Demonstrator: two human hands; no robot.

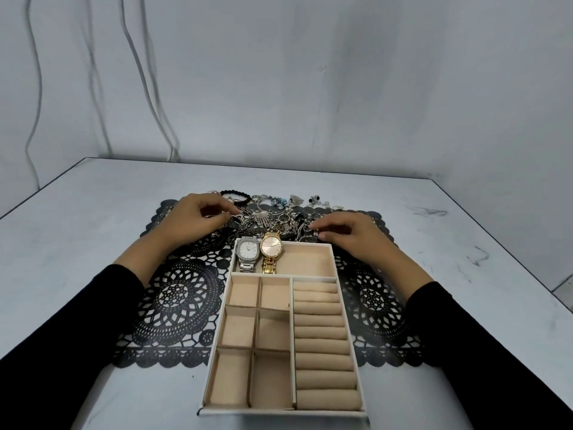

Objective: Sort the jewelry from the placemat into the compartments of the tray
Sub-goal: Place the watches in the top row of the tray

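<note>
A black lace placemat (179, 299) lies on the table, with a pile of jewelry (279, 214) at its far edge. Among the pile is a black bead bracelet (237, 195). The beige tray (217, 336) lies on the placemat's near half. Its far long compartment holds a silver watch (248, 248) and a gold watch (271, 246). The ring rolls (322, 336) and the small square compartments hold nothing. My left hand (198, 220) is curled over the pile's left side and pinches a silver chain. My right hand (350, 235) pinches a small ring (316, 232) just beyond the tray's far right corner.
The pale grey table (93, 228) has its far edge against a grey wall; its right edge runs diagonally at the right. White cables (148, 88) hang on the wall at the back left. Dark scuff marks (431, 212) show on the table's right side.
</note>
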